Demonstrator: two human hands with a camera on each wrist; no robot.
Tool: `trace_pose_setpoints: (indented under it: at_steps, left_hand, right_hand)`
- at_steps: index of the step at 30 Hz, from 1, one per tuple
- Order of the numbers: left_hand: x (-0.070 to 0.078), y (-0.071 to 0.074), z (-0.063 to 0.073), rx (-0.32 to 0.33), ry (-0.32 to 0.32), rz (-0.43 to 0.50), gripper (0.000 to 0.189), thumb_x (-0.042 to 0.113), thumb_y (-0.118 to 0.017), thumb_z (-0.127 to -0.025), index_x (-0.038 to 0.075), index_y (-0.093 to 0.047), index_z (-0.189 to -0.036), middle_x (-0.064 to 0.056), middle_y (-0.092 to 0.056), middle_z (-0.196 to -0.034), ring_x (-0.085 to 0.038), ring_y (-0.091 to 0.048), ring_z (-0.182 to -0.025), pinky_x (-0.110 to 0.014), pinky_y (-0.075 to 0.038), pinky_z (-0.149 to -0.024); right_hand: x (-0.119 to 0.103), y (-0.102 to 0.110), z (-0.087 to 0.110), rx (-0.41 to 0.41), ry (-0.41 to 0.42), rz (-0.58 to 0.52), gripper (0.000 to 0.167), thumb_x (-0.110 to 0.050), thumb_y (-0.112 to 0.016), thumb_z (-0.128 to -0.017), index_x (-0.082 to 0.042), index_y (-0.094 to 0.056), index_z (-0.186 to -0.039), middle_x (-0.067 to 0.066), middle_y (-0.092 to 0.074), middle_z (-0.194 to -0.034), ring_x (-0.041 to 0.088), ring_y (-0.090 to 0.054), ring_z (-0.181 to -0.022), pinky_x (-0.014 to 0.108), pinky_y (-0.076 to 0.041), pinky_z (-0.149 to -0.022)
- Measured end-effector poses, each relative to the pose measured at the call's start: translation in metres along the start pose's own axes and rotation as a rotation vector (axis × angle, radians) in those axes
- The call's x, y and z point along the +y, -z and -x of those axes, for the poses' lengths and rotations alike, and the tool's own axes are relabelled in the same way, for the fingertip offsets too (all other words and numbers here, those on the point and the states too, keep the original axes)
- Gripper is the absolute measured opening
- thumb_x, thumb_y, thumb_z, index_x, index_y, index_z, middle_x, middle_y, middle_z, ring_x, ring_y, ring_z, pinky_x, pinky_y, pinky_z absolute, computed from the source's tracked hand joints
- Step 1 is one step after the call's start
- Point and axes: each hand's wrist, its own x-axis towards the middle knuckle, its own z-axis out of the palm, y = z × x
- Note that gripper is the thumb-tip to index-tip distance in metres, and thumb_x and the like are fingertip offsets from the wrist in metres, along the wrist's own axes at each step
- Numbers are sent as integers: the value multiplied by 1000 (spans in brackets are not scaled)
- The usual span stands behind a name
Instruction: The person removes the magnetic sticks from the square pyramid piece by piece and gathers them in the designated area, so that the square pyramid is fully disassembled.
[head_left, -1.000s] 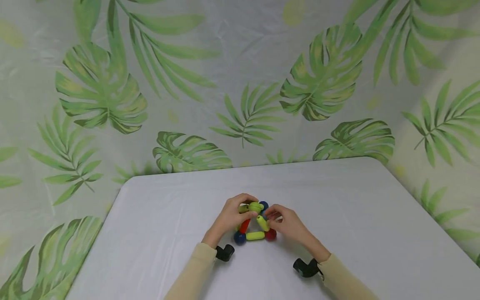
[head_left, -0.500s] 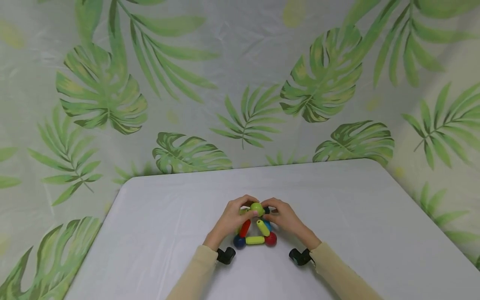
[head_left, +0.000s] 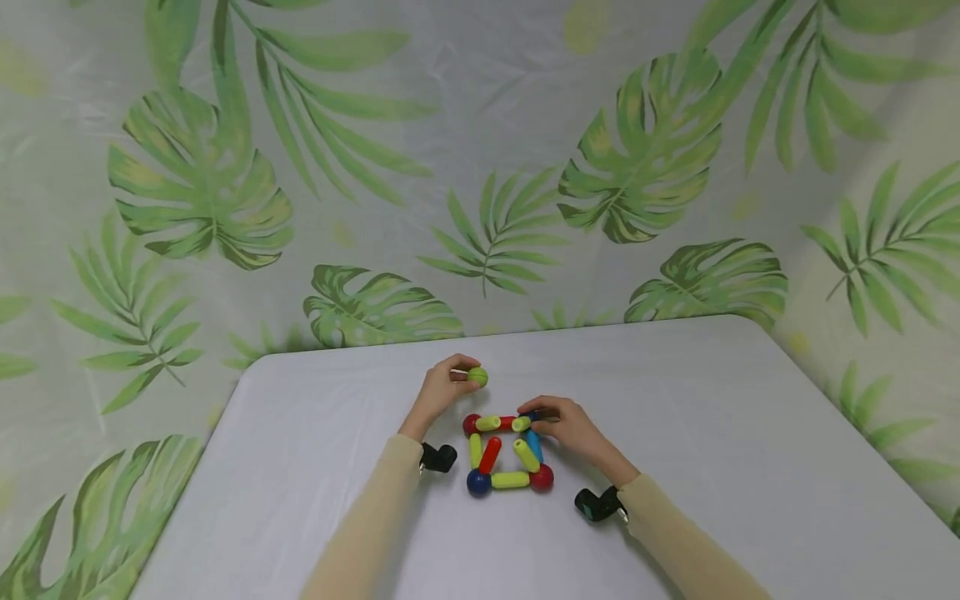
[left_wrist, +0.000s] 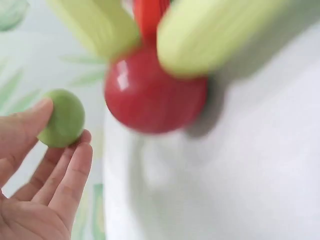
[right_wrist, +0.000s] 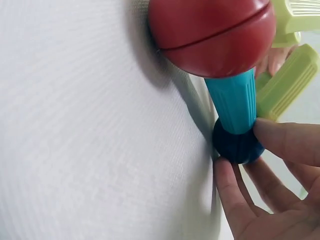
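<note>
My left hand [head_left: 438,392] pinches a green ball [head_left: 477,377] between thumb and fingertips, beyond the left back corner of a square frame of balls and rods. A red ball [left_wrist: 155,92] of that frame is close by in the left wrist view. My right hand [head_left: 570,429] grips the dark blue ball [right_wrist: 238,147] at the back right corner, which a light blue rod [right_wrist: 232,100] joins to another red ball [right_wrist: 212,32]. At the front left corner is a dark blue ball [head_left: 479,482]. A red rod [head_left: 490,456] and several yellow-green rods slant inward from the corners.
The frame stands on a white-covered table [head_left: 322,433]. A leaf-printed curtain [head_left: 495,150] hangs behind the table's far edge. Black cameras [head_left: 596,505] are strapped to both wrists, close to the tabletop.
My left hand has lifted the green ball off the frame's slanted rods and carried it back and to the left. My right hand has shifted from the front right rod to the back right ball.
</note>
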Motion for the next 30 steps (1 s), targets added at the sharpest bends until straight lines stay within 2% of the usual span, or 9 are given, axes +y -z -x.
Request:
trace_pose_setpoints:
  at_steps: [4, 9, 17, 21, 23, 27, 29, 30]
  left_hand:
    - [-8, 2, -17, -29, 26, -43, 28, 2, -69, -86, 1, -64, -114, -13, -64, -113, -29, -60, -104, -37, -52, -82]
    - [-18, -3, -27, -49, 42, -60, 27, 0, -69, -85, 0, -64, -112, -14, -64, -112, -29, -61, -103, -38, -51, -83]
    - [-20, -4, -26, -33, 41, -46, 34, -1, -67, -86, 1, -61, -120, -17, -61, -121, -33, -58, -109, -44, -47, -91]
    - [-19, 2, -16, -16, -26, 19, 33, 0, -64, -88, 1, -60, -121, -20, -59, -123, -35, -57, -109, -44, -48, -90]
    - [-18, 5, -6, -60, -84, 68, 29, 0, -61, -90, -1, -60, -119, -21, -59, -121, -36, -57, -109, -43, -48, -89]
    - [-15, 6, 18, -253, -189, 134, 22, -1, -58, -92, -5, -59, -114, -22, -60, -115, -35, -57, -108, -43, -47, -92]
    - [-13, 2, 29, -330, -217, 118, 21, 0, -60, -92, -2, -60, -112, -17, -62, -112, -31, -57, -106, -42, -45, -93]
    - [-11, 0, 33, -348, -234, 91, 20, 1, -61, -91, 0, -61, -111, -14, -63, -110, -29, -58, -105, -41, -45, -94]
  right_hand:
    - [2, -1, -1, 25, -5, -12, 27, 5, -58, -91, -4, -65, -116, 10, -61, -117, 32, -57, -108, 48, -44, -94]
    - [5, -4, 0, 17, 11, -22, 25, 2, -58, -92, -4, -64, -116, 11, -61, -118, 32, -56, -110, 49, -43, -95]
    - [5, -5, 0, 22, 26, -27, 23, -2, -58, -93, -5, -64, -116, 10, -61, -117, 30, -58, -107, 47, -45, -93]
    - [5, -4, 0, 31, 1, -30, 24, -2, -59, -93, -6, -64, -116, 8, -61, -117, 28, -57, -108, 46, -45, -95]
    - [5, -4, 0, 30, -5, -32, 25, -2, -58, -93, -6, -63, -117, 8, -61, -118, 29, -57, -109, 46, -44, -95]
    - [6, -2, 2, 36, -11, -29, 24, -3, -58, -94, -6, -63, -117, 9, -61, -118, 30, -57, -109, 47, -44, -95]
    - [7, -1, 3, 43, -16, -27, 24, -3, -58, -93, -6, -63, -117, 9, -61, -118, 29, -57, -109, 47, -44, -95]
    - [7, -1, 3, 47, -23, -30, 24, -3, -59, -93, -7, -64, -117, 8, -61, -118, 29, -57, -109, 47, -44, -95]
